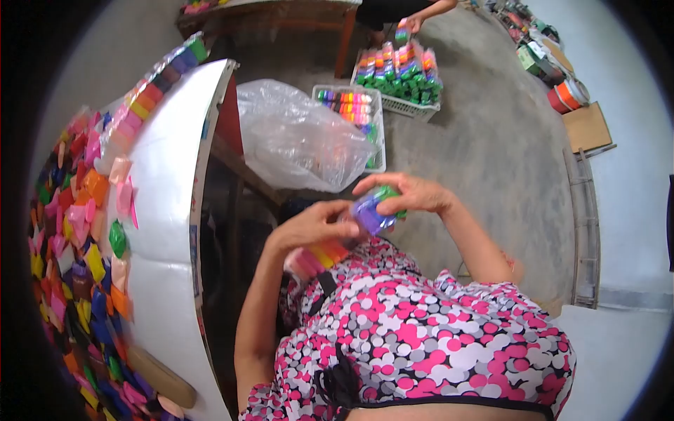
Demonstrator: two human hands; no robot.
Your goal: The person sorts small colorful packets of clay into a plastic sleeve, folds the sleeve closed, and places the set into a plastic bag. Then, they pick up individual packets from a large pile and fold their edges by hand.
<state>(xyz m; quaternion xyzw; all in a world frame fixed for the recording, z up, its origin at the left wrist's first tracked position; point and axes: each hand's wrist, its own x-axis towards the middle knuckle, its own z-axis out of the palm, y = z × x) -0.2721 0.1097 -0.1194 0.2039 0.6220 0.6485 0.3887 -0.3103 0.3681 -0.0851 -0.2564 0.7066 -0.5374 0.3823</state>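
A long, clear-wrapped pack of coloured packets [326, 254] lies across my lap, its pink, orange and yellow part to the left. My left hand [316, 226] is closed around its middle, with the thumb on top. At the purple and green end, my right hand [414, 196] grips the wrapping, thumb on the near side and fingers over the far side. The middle of the pack is partly hidden by my left hand and slightly blurred.
On the left, a white table [165, 210] carries a heap of small coloured packets [77, 259] and another long pack [151, 95]. Ahead are a clear plastic bag [298, 140], a white crate [379, 140] and a fuller crate [404, 105]. Another person's hand [415, 22] holds a pack there.
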